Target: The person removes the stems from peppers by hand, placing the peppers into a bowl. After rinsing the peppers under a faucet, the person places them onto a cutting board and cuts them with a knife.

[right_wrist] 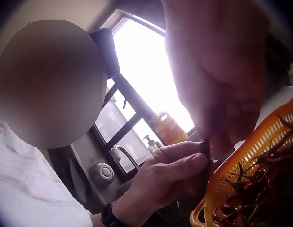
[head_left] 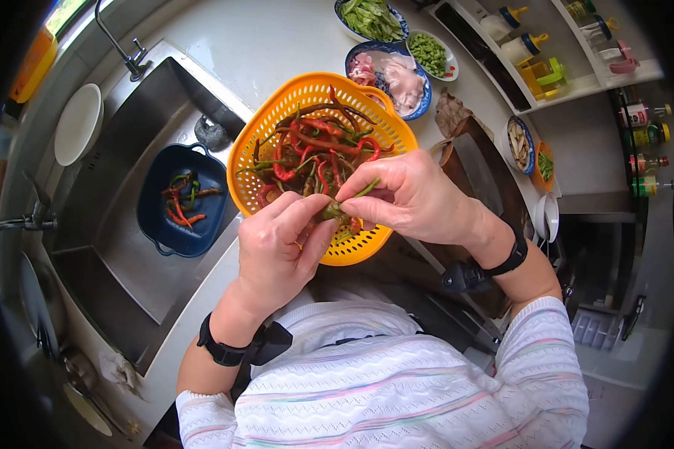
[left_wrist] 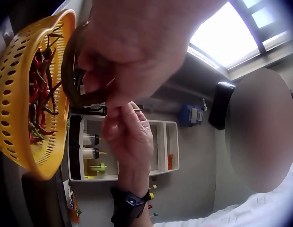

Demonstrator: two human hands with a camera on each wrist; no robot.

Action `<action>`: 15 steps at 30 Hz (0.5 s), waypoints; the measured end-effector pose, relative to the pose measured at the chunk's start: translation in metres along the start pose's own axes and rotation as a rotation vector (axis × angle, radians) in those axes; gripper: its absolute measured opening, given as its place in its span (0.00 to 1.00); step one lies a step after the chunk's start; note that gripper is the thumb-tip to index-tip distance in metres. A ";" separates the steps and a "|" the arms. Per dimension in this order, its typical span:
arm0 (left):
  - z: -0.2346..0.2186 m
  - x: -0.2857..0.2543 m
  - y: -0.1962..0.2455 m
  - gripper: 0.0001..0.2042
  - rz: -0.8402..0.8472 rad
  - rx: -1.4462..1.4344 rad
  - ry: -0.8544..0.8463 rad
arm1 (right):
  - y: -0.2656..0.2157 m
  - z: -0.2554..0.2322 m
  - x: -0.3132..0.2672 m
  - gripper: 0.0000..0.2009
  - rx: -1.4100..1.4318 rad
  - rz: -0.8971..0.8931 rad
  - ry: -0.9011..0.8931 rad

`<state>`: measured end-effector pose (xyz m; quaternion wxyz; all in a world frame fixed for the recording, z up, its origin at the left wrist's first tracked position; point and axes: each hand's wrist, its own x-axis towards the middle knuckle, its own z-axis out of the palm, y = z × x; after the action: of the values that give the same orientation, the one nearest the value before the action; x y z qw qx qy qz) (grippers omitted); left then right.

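Observation:
Both hands meet over the near side of a yellow perforated basket (head_left: 257, 135) heaped with red, dark and green chili peppers (head_left: 307, 150). My left hand (head_left: 277, 232) pinches a dark green pepper (head_left: 332, 212) between thumb and fingers. The right hand (head_left: 412, 196) pinches at that pepper's end, and a green stem (head_left: 368, 187) sticks up between its fingers. In the left wrist view the dark pepper (left_wrist: 70, 71) curves out of the left hand (left_wrist: 132, 52), with the right hand (left_wrist: 130, 137) touching its end.
In the sink (head_left: 120, 247) at left stands a blue basket (head_left: 195, 241) with a few peppers. Behind the yellow basket are bowls of chopped greens (head_left: 371, 20) and meat (head_left: 403, 84). Bottles fill a shelf (head_left: 577, 82) at right; a faucet (head_left: 136, 66) rises behind the sink.

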<state>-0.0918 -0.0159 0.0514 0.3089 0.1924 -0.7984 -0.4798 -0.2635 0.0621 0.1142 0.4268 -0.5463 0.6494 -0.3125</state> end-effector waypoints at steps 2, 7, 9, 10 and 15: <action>0.002 0.000 -0.002 0.09 0.036 0.025 0.017 | 0.000 0.003 -0.002 0.04 -0.341 -0.197 0.075; -0.001 -0.006 -0.002 0.10 0.058 0.155 -0.020 | 0.007 0.030 -0.012 0.04 -0.633 -0.396 0.193; -0.002 -0.009 0.004 0.10 0.068 0.209 -0.036 | 0.010 0.036 -0.019 0.04 -0.728 -0.371 0.176; -0.002 -0.011 0.007 0.11 0.078 0.266 -0.057 | 0.017 0.038 -0.021 0.04 -0.731 -0.370 0.171; -0.035 -0.006 0.015 0.10 0.042 0.402 0.012 | 0.028 0.019 -0.027 0.02 -0.606 -0.159 0.159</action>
<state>-0.0633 -0.0277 0.0751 0.2790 0.2362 -0.8801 -0.3029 -0.2574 0.0954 0.0872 0.1671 -0.6713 0.6996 -0.1789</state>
